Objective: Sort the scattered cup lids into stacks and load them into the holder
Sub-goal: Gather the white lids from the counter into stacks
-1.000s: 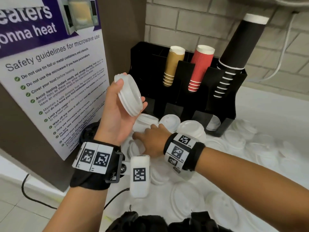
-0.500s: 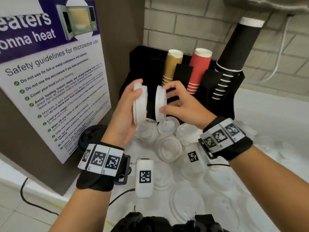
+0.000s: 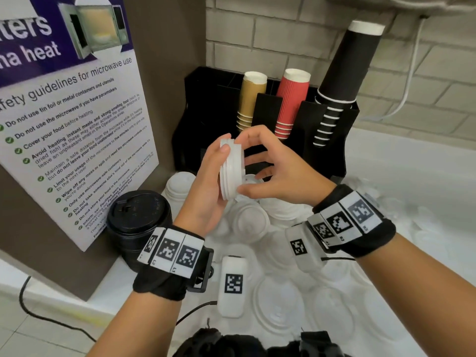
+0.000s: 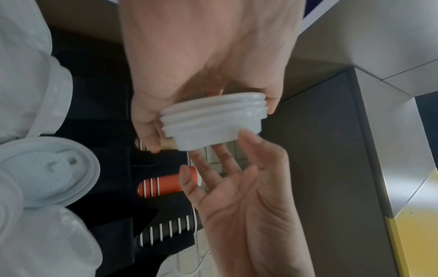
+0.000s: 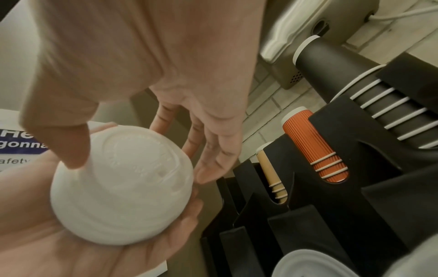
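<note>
A short stack of white cup lids [image 3: 230, 171] stands on edge above the counter, gripped around its rim by my left hand [image 3: 206, 197]. My right hand [image 3: 278, 173] touches the stack's top face with thumb and fingertips, fingers mostly straight. The left wrist view shows the lid stack [image 4: 213, 121] with ridged rims nested. In the right wrist view the lid stack [image 5: 123, 187] lies in the left palm [image 5: 71, 253] under the right thumb [image 5: 75, 159]. The black holder [image 3: 324, 150] stands just behind. Loose white lids [image 3: 251, 220] lie below my hands.
The holder carries tan cups [image 3: 251, 99], red cups [image 3: 292, 99] and black cups [image 3: 342, 73]. A stack of black lids [image 3: 139, 215] sits by the microwave poster [image 3: 64, 124]. Another white lid stack [image 3: 179, 186] stands at the left. Flat clear lids [image 3: 278, 305] cover the near counter.
My right hand picked a lid off the counter, raised it, and pushed it onto the stack in my left hand. The two now form one stack.
</note>
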`<state>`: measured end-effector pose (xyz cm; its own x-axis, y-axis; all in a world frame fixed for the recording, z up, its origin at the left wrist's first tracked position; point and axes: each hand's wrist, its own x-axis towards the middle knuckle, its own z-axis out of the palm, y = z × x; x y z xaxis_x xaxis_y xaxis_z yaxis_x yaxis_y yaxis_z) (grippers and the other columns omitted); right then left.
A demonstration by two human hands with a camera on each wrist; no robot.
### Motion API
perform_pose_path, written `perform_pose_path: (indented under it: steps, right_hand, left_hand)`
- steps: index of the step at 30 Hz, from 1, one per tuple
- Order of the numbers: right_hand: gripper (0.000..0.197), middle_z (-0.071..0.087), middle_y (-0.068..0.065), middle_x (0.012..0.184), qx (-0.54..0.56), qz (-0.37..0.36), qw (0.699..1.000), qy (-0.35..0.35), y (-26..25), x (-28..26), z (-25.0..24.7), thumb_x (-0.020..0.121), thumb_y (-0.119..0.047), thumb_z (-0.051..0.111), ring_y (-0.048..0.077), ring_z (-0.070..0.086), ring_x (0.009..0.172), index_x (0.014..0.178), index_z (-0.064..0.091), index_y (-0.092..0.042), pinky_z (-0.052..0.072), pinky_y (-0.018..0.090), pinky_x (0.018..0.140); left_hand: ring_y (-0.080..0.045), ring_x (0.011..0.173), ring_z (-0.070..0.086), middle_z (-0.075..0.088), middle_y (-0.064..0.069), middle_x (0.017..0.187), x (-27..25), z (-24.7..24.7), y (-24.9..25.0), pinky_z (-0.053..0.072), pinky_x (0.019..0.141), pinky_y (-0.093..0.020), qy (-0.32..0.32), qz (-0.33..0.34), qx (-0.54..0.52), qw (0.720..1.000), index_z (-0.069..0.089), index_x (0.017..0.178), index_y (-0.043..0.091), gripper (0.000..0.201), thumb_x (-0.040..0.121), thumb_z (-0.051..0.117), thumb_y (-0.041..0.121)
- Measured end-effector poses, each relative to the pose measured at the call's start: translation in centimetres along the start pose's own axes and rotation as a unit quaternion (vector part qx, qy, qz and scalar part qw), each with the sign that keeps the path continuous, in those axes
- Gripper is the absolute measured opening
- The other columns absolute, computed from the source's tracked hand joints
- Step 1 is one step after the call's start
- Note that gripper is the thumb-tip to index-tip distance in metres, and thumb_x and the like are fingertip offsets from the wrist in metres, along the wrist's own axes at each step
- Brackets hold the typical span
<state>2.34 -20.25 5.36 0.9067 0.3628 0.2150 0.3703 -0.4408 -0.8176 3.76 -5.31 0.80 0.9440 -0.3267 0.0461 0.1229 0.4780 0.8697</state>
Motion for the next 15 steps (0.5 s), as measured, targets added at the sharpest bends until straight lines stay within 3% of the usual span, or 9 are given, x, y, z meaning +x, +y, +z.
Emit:
perform_pose_path:
  steps: [4,6,7,9,12,15]
  right_hand:
    - [0.070,0.049,-0.003,0.120,-0.036,0.018,0.999,0.025,0.5,-0.7,-0.1,0.067,-0.025,0.085,0.009,0.059,0.105,0.119,0.038,-0.024,0.056,0.029,0.079]
    - [0.056,0.052,0.001,0.110,-0.080,0.000,0.996,0.027,0.7,-1.6,-0.1,0.070,-0.028,0.084,0.013,0.059,0.097,0.109,0.046,-0.016,0.054,0.025,0.076]
    - [0.046,0.054,0.003,0.103,-0.116,-0.016,0.993,-0.008,0.9,-2.2,-0.1,0.072,-0.027,0.083,0.015,0.059,0.091,0.103,0.052,-0.014,0.052,0.024,0.074]
    - [0.037,0.058,0.002,0.098,-0.176,-0.008,0.971,-0.161,1.4,-3.7,0.5,0.074,-0.026,0.082,0.015,0.057,0.088,0.101,0.061,-0.013,0.047,0.021,0.076]
    - [0.062,0.050,0.004,0.118,-0.292,0.027,0.869,-0.399,2.8,-6.2,2.2,0.070,-0.033,0.083,0.019,0.050,0.104,0.124,0.055,-0.021,0.047,0.031,0.085]
    - [0.086,0.038,0.008,0.128,-0.413,-0.027,0.774,-0.479,4.2,-8.5,3.6,0.067,-0.035,0.084,0.025,0.044,0.105,0.139,0.038,-0.030,0.042,0.036,0.077]
  left_hand:
    - [-0.018,0.103,0.065,0.061,-0.003,0.119,0.1,-0.2,-0.4,0.057,0.075,-0.037,0.006,-0.001,-0.008,1.000,0.051,0.126,0.028,0.048,0.080,0.054,0.042]
    - [-0.017,0.095,0.059,0.055,-0.002,0.111,0.2,-0.7,-0.4,0.054,0.068,-0.033,0.045,0.008,-0.014,0.999,0.053,0.117,0.028,0.041,0.078,0.057,0.040]
    - [-0.018,0.095,0.055,0.053,-0.002,0.109,0.4,-1.0,-0.3,0.052,0.065,-0.032,0.066,0.009,-0.022,0.998,0.052,0.113,0.028,0.038,0.077,0.059,0.038]
    - [-0.021,0.097,0.051,0.050,-0.002,0.108,0.6,-1.5,-0.2,0.052,0.061,-0.030,0.095,0.005,-0.034,0.995,0.051,0.112,0.027,0.037,0.079,0.062,0.040]
    - [-0.019,0.096,0.052,0.050,0.000,0.109,0.6,-1.8,-0.3,0.053,0.058,-0.030,0.103,-0.011,-0.027,0.994,0.049,0.117,0.028,0.045,0.077,0.056,0.048]
    - [-0.020,0.097,0.050,0.047,0.001,0.110,0.4,-1.6,-0.5,0.051,0.061,-0.033,0.083,-0.008,-0.010,0.997,0.048,0.117,0.031,0.042,0.078,0.051,0.049]
